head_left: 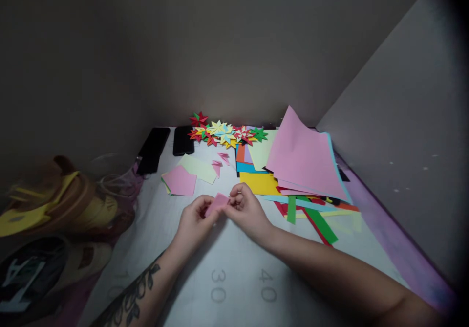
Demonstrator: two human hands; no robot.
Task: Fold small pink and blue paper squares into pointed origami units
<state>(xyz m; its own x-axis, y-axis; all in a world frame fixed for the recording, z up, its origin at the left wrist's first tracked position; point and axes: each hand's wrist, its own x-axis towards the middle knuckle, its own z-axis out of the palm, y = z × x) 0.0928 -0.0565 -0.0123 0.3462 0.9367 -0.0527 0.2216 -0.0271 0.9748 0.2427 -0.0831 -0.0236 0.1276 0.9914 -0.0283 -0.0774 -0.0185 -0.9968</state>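
A small folded piece of pink paper (219,204) is held between both hands above the white table surface. My left hand (197,218) is closed on its left side, with the thumb along the lower edge. The thumb and fingers of my right hand (246,213) pinch the paper's right corner. Beyond the hands lie several small folded pink pieces (217,166). To their left, a pink square sheet (179,180) rests partly over a pale green sheet (200,168).
Folded paper stars (223,132) cluster at the back by the wall. Two black phones (183,140) lie left of them. Large pink sheets (304,156), a yellow sheet (258,184) and green strips (320,225) cover the right side. Bags (84,205) stand at the left edge.
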